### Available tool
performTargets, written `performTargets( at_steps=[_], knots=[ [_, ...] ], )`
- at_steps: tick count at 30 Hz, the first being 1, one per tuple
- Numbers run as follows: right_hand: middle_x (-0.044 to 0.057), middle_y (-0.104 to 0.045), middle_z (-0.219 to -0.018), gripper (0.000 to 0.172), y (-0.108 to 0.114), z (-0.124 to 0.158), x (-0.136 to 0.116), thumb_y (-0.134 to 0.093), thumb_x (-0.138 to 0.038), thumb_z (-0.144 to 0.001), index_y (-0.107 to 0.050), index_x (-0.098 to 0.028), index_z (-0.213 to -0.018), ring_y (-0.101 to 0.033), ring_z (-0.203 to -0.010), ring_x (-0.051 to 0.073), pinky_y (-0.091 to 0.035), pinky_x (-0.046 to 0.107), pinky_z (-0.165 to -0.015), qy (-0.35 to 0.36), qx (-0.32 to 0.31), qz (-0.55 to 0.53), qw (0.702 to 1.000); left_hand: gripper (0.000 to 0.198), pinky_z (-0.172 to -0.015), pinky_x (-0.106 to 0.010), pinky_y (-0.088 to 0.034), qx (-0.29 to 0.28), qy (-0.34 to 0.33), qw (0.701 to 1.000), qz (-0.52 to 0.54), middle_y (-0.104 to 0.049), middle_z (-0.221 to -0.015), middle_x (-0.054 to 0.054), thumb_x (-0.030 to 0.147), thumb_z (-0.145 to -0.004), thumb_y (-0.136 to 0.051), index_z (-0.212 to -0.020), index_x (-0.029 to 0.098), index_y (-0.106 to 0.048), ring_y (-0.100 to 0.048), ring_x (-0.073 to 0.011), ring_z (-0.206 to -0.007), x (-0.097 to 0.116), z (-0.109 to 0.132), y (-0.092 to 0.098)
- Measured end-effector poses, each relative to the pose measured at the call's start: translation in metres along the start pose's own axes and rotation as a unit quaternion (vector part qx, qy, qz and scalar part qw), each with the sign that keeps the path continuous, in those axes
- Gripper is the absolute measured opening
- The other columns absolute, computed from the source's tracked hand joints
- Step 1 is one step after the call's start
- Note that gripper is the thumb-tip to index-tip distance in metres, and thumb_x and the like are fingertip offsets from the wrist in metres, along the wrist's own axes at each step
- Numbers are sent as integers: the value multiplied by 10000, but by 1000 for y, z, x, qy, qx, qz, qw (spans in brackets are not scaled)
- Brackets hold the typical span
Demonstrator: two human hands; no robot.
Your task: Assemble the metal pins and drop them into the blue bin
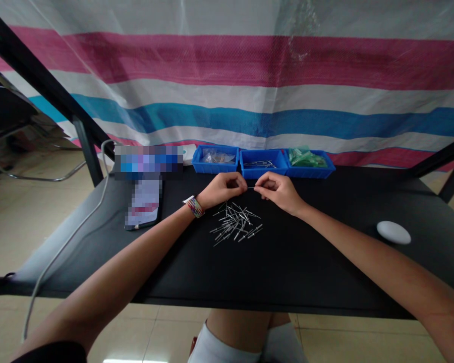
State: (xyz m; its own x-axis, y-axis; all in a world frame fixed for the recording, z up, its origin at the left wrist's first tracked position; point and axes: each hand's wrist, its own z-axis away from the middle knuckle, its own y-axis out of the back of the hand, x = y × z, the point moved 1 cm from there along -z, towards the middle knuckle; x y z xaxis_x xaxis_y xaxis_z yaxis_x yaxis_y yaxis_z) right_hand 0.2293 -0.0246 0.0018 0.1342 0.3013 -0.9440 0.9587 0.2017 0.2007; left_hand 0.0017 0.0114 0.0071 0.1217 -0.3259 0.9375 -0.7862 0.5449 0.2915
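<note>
Between my two hands a thin silver blind rivet (251,188) is stretched level, just in front of the middle blue bin. My left hand (227,188), with a beaded bracelet at the wrist, pinches one end of it. The other end sits in the pinched fingertips of my right hand (278,190). Nearer to me, a loose pile of silver blind rivets (234,222) lies on the black table (295,272). Beyond the hands, the middle blue bin (263,172) has several more thin metal pieces in it.
The left blue bin (215,167) holds a clear plastic bag, the right blue bin (314,173) a green one. A phone (146,201) and a pale cable (73,239) are at left. A white oval object (393,232) lies at right. Striped sheeting (227,60) hangs behind.
</note>
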Motion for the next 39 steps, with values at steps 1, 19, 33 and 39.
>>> performTargets(
  at_steps=[1,19,33,39],
  knots=[
    [-13,-665,-705,331,0,0,0,-873,-475,-818,-689,-205,-873,-635,-591,143,-526,287,-568,0,0,-4,1000,160,-672,-226,-497,0,1,1000,3,-703,-810,-21,296,-870,-748,-888,141,-714,-629,-115,-706,0,0,0],
    [-26,-632,-661,286,1,1,-1,-842,-427,-827,-664,-211,-887,-620,-565,140,-538,289,-546,2,17,-31,999,358,-634,-220,-521,25,7,1000,-6,-697,-737,-35,464,-952,-700,-811,135,-716,-629,-111,-643,4,0,0],
    [27,-715,-792,306,3,1,0,-813,-475,-866,-698,-191,-863,-623,-571,121,-529,263,-538,1,19,-26,999,355,-624,-215,-501,25,8,1000,13,-672,-718,-19,467,-926,-743,-810,134,-702,-617,-106,-639,6,0,1],
    [34,-741,-806,349,5,-1,3,-785,-524,-895,-702,-186,-874,-629,-553,118,-508,257,-533,10,21,-6,1000,330,-623,-214,-505,26,9,999,29,-666,-741,-11,441,-896,-777,-810,134,-691,-623,-104,-648,8,0,0]
  ],
)
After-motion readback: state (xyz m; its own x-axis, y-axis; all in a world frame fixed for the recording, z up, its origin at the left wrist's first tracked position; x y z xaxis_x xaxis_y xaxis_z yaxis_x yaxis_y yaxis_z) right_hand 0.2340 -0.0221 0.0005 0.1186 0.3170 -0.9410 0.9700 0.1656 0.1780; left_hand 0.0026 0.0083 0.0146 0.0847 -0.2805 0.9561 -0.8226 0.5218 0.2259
